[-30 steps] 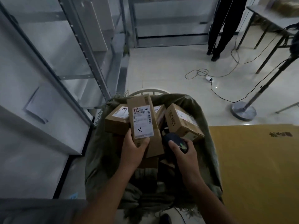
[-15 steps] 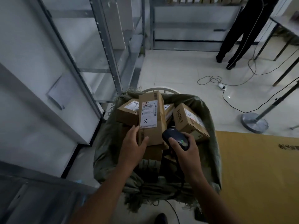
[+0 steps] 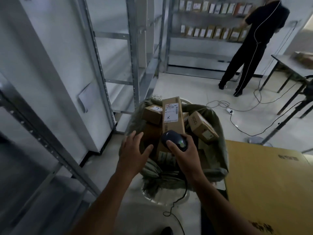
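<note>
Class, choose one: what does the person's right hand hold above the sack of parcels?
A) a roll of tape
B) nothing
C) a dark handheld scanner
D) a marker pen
C: the right hand grips a dark corded scanner beside the tall labelled box.

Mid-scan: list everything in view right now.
labelled box: one, brown, white label marked X, upright mid-sack
side boxes: at least two, brown, flanking it in the sack
sack: one, green, centre foreground
scanner: one, black, corded, over the sack
racks: several, grey metal, left and far wall
shelved parcels: many, brown, far wall
person: one, black clothes, by the parcels
cardboard sheet: one, yellow-brown, right
table: one, far right
left hand: open, over sack's left rim
right hand: grips scanner
</note>
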A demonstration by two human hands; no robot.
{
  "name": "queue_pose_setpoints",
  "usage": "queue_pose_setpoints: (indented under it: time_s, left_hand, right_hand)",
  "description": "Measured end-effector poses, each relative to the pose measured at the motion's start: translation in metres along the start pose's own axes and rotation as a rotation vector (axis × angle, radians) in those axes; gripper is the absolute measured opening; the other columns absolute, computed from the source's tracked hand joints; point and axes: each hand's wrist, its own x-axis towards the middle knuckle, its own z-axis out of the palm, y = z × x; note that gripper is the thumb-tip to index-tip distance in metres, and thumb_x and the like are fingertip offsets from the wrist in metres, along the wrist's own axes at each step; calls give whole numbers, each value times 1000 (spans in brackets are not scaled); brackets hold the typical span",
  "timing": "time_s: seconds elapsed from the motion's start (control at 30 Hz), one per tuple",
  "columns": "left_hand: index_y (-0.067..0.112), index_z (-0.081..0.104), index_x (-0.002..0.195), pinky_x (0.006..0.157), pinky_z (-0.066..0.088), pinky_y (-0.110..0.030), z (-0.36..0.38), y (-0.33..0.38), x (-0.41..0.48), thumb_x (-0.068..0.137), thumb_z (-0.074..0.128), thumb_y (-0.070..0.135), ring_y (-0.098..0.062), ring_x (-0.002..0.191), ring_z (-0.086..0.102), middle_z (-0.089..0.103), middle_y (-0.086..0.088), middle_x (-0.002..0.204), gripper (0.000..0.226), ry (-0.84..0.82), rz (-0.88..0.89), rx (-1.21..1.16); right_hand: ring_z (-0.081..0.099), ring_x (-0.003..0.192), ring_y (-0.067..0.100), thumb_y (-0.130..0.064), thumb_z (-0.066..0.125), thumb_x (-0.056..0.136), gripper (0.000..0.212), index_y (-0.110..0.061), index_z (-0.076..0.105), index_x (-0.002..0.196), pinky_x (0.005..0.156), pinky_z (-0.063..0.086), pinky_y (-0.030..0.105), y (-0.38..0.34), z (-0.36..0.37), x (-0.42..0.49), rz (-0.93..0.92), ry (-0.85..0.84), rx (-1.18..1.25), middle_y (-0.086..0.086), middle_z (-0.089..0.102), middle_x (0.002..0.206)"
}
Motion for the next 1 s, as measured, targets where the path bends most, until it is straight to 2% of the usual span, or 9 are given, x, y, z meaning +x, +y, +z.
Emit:
queue_pose_setpoints:
  time_s: [0.17, 0.27, 0.37, 0.5, 0.63, 0.7, 0.83, 0.9, 1.0]
  left_hand:
    - [25, 43, 154, 123, 25, -50, -44, -34, -71, 95, 48, 67, -29, 151, 25, 35, -6, 164, 73, 152, 18, 4]
    - [26, 42, 155, 122, 24, -49, -69, -59, -115, 95, 49, 69, -32, 153, 22, 32, -5, 166, 74, 184, -65, 39]
    - [25, 46, 153, 123, 25, -51, -94, -91, -164, 87, 33, 78, -34, 152, 26, 37, -7, 163, 85, 252, -157, 73]
    - [30, 45, 152, 124, 22, -53, -126, -133, -223, 84, 29, 79, -32, 152, 25, 35, -3, 164, 85, 311, -308, 97]
    - [33, 43, 154, 126, 13, -53, -156, -168, -274, 82, 24, 79, -31, 153, 22, 32, 0, 164, 88, 383, -479, 151]
    - [31, 43, 155, 125, 15, -55, -170, -188, -300, 80, 21, 79, -34, 153, 23, 34, -3, 164, 92, 435, -568, 159]
    - [26, 38, 159, 125, 16, -55, -193, -226, -354, 82, 20, 76, -37, 154, 23, 35, -5, 164, 93, 533, -740, 166]
    - [28, 35, 160, 125, 15, -54, -204, -244, -381, 85, 24, 76, -35, 155, 20, 33, -2, 166, 90, 573, -831, 177]
    - [33, 27, 162, 127, 7, -50, -223, -268, -427, 88, 30, 74, -29, 158, 10, 22, 4, 170, 84, 621, -986, 201]
  right_hand:
    - [66, 101, -2, -39, 81, 86, 51, -29, 55, 129, 80, 58, 19, -22, 34, -61, -47, -89, -9, -8, 65, 118]
    - [67, 97, 0, -38, 81, 86, 53, -27, 55, 130, 81, 61, 23, -31, 61, -93, -42, -165, 3, -9, 64, 116]
    - [69, 95, 5, -41, 82, 84, 55, -29, 54, 130, 80, 61, 25, -35, 99, -121, -63, -259, -26, -9, 63, 115]
    - [73, 90, 19, -48, 82, 81, 52, -36, 55, 123, 73, 60, 30, -37, 158, -161, -98, -428, -38, -4, 67, 112]
    - [73, 89, 21, -36, 83, 84, 44, -33, 58, 120, 73, 59, 31, -44, 216, -201, -110, -584, -14, -4, 71, 107]
    - [74, 89, 21, -35, 83, 85, 42, -34, 59, 119, 73, 59, 33, -47, 246, -219, -122, -678, -14, -5, 73, 107]
    - [73, 94, 24, -41, 84, 82, 46, -34, 60, 121, 77, 60, 37, -54, 313, -252, -149, -885, -11, -3, 72, 112]
    - [73, 93, 23, -42, 84, 82, 43, -40, 59, 117, 76, 60, 37, -57, 349, -272, -166, -991, -12, -3, 72, 112]
    - [74, 93, 20, -40, 81, 84, 42, -38, 59, 118, 75, 60, 35, -59, 399, -310, -183, -1163, -3, -4, 73, 110]
